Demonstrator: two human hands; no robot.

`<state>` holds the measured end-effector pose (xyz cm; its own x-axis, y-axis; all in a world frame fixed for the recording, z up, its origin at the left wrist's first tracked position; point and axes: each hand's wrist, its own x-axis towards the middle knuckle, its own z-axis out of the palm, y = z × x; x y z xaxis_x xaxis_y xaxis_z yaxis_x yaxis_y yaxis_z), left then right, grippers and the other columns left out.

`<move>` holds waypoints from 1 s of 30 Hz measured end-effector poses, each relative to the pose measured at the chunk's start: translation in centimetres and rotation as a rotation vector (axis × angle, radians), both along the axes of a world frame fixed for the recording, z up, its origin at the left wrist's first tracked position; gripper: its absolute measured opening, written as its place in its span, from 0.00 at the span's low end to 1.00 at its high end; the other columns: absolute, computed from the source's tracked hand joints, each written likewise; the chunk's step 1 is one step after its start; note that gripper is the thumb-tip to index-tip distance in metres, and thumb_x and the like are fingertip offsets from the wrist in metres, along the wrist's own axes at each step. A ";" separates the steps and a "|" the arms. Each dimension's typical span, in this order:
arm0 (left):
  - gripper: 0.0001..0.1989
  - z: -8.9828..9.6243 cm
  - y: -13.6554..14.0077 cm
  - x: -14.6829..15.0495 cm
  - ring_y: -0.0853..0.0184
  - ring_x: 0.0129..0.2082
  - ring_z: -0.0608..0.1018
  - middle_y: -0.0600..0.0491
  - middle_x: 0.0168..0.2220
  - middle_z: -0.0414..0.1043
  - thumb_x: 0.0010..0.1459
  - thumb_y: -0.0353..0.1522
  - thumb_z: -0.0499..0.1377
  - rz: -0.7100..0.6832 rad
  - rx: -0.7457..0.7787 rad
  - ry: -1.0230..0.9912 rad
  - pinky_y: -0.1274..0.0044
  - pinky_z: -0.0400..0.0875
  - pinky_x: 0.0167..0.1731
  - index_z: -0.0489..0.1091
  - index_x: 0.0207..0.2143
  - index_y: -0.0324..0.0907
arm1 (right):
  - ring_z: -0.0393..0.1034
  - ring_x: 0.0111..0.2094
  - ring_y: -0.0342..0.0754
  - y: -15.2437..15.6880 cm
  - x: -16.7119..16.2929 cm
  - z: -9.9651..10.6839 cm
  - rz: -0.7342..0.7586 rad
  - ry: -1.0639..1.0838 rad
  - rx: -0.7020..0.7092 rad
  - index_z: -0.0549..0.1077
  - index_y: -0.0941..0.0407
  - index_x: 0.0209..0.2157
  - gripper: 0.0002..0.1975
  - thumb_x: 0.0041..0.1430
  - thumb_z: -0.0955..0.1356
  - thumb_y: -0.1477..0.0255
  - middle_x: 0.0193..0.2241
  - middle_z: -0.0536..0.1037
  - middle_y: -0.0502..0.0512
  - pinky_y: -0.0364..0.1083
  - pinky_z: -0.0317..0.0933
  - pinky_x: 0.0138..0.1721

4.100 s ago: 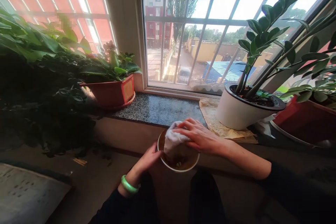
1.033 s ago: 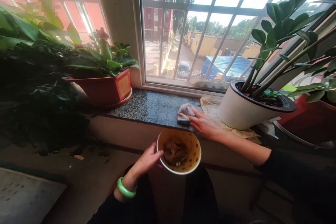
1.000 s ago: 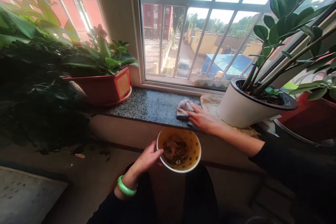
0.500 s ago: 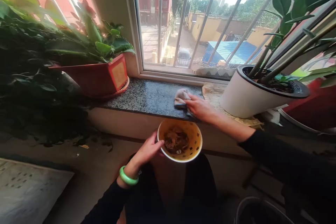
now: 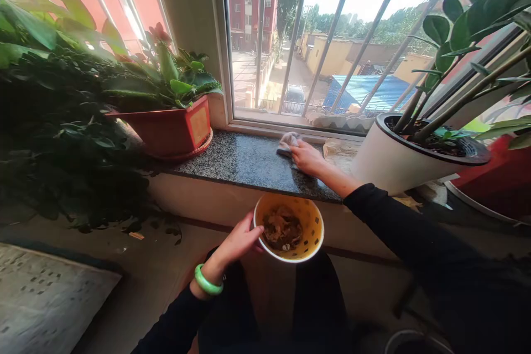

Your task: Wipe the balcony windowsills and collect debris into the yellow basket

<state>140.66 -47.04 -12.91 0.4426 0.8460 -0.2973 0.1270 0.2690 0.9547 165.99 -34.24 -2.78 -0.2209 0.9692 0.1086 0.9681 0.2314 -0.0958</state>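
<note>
My left hand [image 5: 244, 239] grips the rim of a yellow bowl [image 5: 313, 227] with dark square spots, its thumb over the edge. Brown dry debris [image 5: 282, 227] lies in the bottom of the bowl, which is tilted toward me just below the sill's front edge. On the speckled dark stone windowsill [image 5: 244, 160], my right hand [image 5: 307, 158] is closed round a crumpled pale cloth [image 5: 289, 141] and presses it near the window frame. Part of the cloth is hidden under the fingers.
A red planter [image 5: 170, 130] with leafy plants stands on the sill's left end. To the right are a white pot [image 5: 377, 157] with a tall plant, some brownish paper [image 5: 341, 154] beside it, and a red pot [image 5: 498, 182]. A bucket rim [image 5: 415, 334] shows below right.
My right hand has slid the cloth across the sill, away from the front edge toward the window. The left hand still holds the bowl. The view has shifted slightly.
</note>
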 end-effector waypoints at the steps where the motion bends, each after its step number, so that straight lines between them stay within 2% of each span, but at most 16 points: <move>1: 0.36 0.0 0.0 0.0 0.60 0.34 0.81 0.40 0.51 0.73 0.59 0.40 0.62 -0.004 0.000 -0.003 0.74 0.79 0.25 0.57 0.66 0.40 | 0.61 0.64 0.59 -0.2 -0.3 -0.3 0.069 0.014 0.011 0.72 0.56 0.60 0.22 0.68 0.60 0.73 0.64 0.67 0.64 0.56 0.57 0.64; 4: 0.36 -0.2 0.1 -0.1 0.58 0.38 0.80 0.41 0.53 0.73 0.59 0.39 0.61 -0.020 0.005 -0.024 0.76 0.79 0.25 0.56 0.68 0.41 | 0.56 0.67 0.55 -2.8 1.3 -1.2 0.338 0.065 0.048 0.69 0.48 0.63 0.24 0.68 0.59 0.71 0.68 0.61 0.55 0.54 0.56 0.66; 5: 0.36 -0.3 0.2 -0.1 0.57 0.40 0.80 0.40 0.54 0.72 0.59 0.39 0.62 -0.023 0.005 -0.027 0.76 0.78 0.25 0.56 0.68 0.42 | 0.59 0.66 0.55 -3.3 2.4 -1.2 0.353 0.056 0.028 0.70 0.47 0.62 0.24 0.68 0.58 0.70 0.68 0.61 0.54 0.54 0.58 0.65; 8: 0.36 -0.5 0.3 -0.2 0.54 0.43 0.80 0.40 0.57 0.70 0.59 0.38 0.61 -0.018 0.010 -0.018 0.76 0.79 0.25 0.56 0.68 0.43 | 0.67 0.59 0.58 -1.7 4.1 -0.3 0.140 -0.040 -0.049 0.73 0.51 0.60 0.23 0.67 0.59 0.72 0.62 0.69 0.61 0.56 0.64 0.59; 10: 0.35 -0.6 0.3 -0.1 0.53 0.44 0.79 0.39 0.57 0.70 0.59 0.37 0.61 -0.009 0.016 -0.004 0.75 0.79 0.25 0.57 0.67 0.41 | 0.67 0.56 0.61 0.7 3.1 0.4 -0.038 -0.106 -0.048 0.74 0.51 0.58 0.22 0.67 0.59 0.71 0.59 0.71 0.63 0.59 0.63 0.58; 12: 0.33 -0.7 0.3 -0.1 0.55 0.41 0.80 0.39 0.54 0.71 0.59 0.37 0.60 -0.005 0.017 0.003 0.74 0.79 0.25 0.59 0.66 0.39 | 0.66 0.55 0.64 2.3 1.5 0.7 -0.109 -0.118 -0.017 0.74 0.52 0.59 0.23 0.68 0.58 0.68 0.59 0.69 0.66 0.61 0.63 0.55; 14: 0.33 -0.7 0.3 0.0 0.57 0.37 0.80 0.39 0.53 0.72 0.59 0.37 0.60 -0.006 0.008 0.004 0.74 0.79 0.25 0.59 0.65 0.39 | 0.65 0.54 0.64 2.2 0.8 0.5 -0.049 -0.113 0.006 0.72 0.50 0.60 0.23 0.68 0.58 0.67 0.60 0.67 0.66 0.60 0.62 0.54; 17: 0.34 -0.6 0.3 -0.1 0.57 0.38 0.80 0.39 0.55 0.70 0.59 0.37 0.61 -0.005 0.016 -0.011 0.74 0.79 0.25 0.58 0.66 0.41 | 0.65 0.52 0.59 0.5 2.0 0.1 0.106 -0.137 0.002 0.71 0.45 0.61 0.23 0.69 0.58 0.67 0.59 0.67 0.60 0.57 0.60 0.57; 18: 0.34 -0.5 0.2 -0.1 0.57 0.39 0.80 0.39 0.56 0.69 0.59 0.37 0.61 -0.005 0.023 -0.016 0.75 0.79 0.25 0.58 0.66 0.41 | 0.65 0.51 0.58 0.2 2.5 0.1 0.105 -0.151 -0.006 0.71 0.44 0.61 0.23 0.69 0.58 0.67 0.58 0.68 0.60 0.57 0.59 0.57; 20: 0.34 -0.4 0.1 0.0 0.56 0.40 0.80 0.39 0.55 0.70 0.59 0.38 0.61 -0.006 0.024 -0.022 0.75 0.78 0.25 0.59 0.65 0.40 | 0.65 0.50 0.59 0.6 2.6 0.4 0.011 -0.166 -0.026 0.72 0.46 0.60 0.22 0.69 0.58 0.66 0.55 0.69 0.63 0.58 0.59 0.56; 23: 0.34 -0.3 -0.1 0.1 0.59 0.36 0.80 0.40 0.52 0.73 0.58 0.39 0.62 0.005 0.009 -0.015 0.76 0.78 0.24 0.60 0.64 0.40 | 0.64 0.51 0.62 2.1 0.8 0.9 -0.093 -0.128 -0.013 0.74 0.50 0.58 0.23 0.70 0.57 0.66 0.55 0.68 0.66 0.57 0.60 0.53; 25: 0.34 -0.4 -0.2 0.2 0.61 0.33 0.80 0.40 0.50 0.74 0.58 0.39 0.62 0.015 0.011 -0.012 0.75 0.77 0.24 0.60 0.65 0.39 | 0.63 0.51 0.61 2.3 0.0 0.8 -0.028 -0.113 0.002 0.74 0.50 0.58 0.23 0.69 0.57 0.66 0.57 0.67 0.66 0.57 0.60 0.52; 28: 0.34 -0.7 -0.1 0.2 0.61 0.32 0.80 0.40 0.51 0.73 0.58 0.38 0.61 0.016 0.029 -0.006 0.75 0.78 0.24 0.59 0.65 0.39 | 0.65 0.48 0.59 1.7 0.9 0.5 0.092 -0.155 -0.004 0.73 0.46 0.58 0.22 0.69 0.58 0.65 0.56 0.68 0.63 0.57 0.60 0.52; 30: 0.35 -0.8 -0.1 0.2 0.61 0.34 0.80 0.40 0.53 0.72 0.58 0.37 0.61 0.022 0.034 -0.003 0.76 0.77 0.23 0.59 0.66 0.40 | 0.65 0.46 0.58 1.7 1.5 0.4 0.044 -0.177 0.007 0.74 0.46 0.58 0.22 0.69 0.57 0.64 0.55 0.69 0.64 0.57 0.60 0.51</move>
<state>140.84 -47.12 -13.72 0.4244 0.8654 -0.2663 0.1181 0.2387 0.9639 167.45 -32.56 -2.35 -0.2797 0.9575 0.0707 0.9585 0.2743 0.0770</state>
